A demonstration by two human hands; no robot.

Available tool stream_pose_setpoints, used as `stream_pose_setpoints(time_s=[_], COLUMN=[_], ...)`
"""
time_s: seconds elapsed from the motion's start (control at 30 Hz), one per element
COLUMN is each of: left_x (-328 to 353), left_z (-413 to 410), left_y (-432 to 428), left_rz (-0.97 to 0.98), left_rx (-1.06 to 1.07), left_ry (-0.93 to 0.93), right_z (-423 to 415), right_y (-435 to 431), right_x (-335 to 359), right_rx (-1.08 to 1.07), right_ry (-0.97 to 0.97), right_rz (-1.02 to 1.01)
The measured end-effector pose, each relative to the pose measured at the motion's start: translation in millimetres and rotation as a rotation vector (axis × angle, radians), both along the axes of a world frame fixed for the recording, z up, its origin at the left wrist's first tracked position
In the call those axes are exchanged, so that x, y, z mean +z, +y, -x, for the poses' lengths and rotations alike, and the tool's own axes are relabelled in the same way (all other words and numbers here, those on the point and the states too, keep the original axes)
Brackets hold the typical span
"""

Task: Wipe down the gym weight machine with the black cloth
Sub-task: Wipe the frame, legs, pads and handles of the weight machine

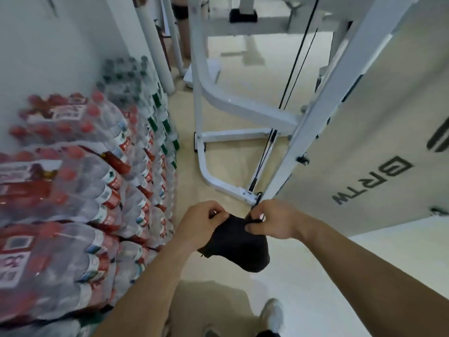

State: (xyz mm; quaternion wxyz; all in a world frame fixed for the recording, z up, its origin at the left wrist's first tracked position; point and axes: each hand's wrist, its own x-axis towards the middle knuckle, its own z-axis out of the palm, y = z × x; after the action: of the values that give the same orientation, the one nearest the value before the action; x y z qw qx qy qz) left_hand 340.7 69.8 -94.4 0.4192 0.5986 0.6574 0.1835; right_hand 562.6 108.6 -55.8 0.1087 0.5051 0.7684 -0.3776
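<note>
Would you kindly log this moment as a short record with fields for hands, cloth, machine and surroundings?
left hand: pinching the cloth's left top edge
right hand: pinching its right top edge
black cloth: hanging between both hands, not touching the machine
weight machine: white frame ahead, black cables running down to its base
side panel: pale, at right, dark lettering
bottle packs: shrink-wrapped, stacked at left

I'm looking at a gym floor: a white steel weight machine (245, 110) with black cables (295, 62) and a branded side panel (379, 142) stands on pale flooring (243, 69), with shrink-wrapped packs of bottled water (80, 181) stacked along the wall.
</note>
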Motion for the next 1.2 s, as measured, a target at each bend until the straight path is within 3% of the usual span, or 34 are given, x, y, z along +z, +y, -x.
stream_pose_setpoints(time_s=[0.13,0.4,0.8,1.07,1.2], left_x=[85,239,376,448,486], left_z=[-31,-97,-144,-117,-97], left_y=[20,73,142,188,215], left_rz=[-0.120,-0.371,-0.726,-0.861,-0.859], left_rx=[-0.046,-0.166,-0.229,-0.256,-0.312], left_ry=[0.012,0.089,0.121,0.067,-0.092], right_z=[-36,-110,-144,-144,-127], right_y=[0,23,57,76,82], right_x=[81,194,318,387,431], right_rx=[-0.220,-0.296,-0.467,-0.622,-0.621], right_ry=[0.192,0.394,0.588,0.506,0.383], right_rz=[0.052,-0.165,-0.488,-0.778,-0.966])
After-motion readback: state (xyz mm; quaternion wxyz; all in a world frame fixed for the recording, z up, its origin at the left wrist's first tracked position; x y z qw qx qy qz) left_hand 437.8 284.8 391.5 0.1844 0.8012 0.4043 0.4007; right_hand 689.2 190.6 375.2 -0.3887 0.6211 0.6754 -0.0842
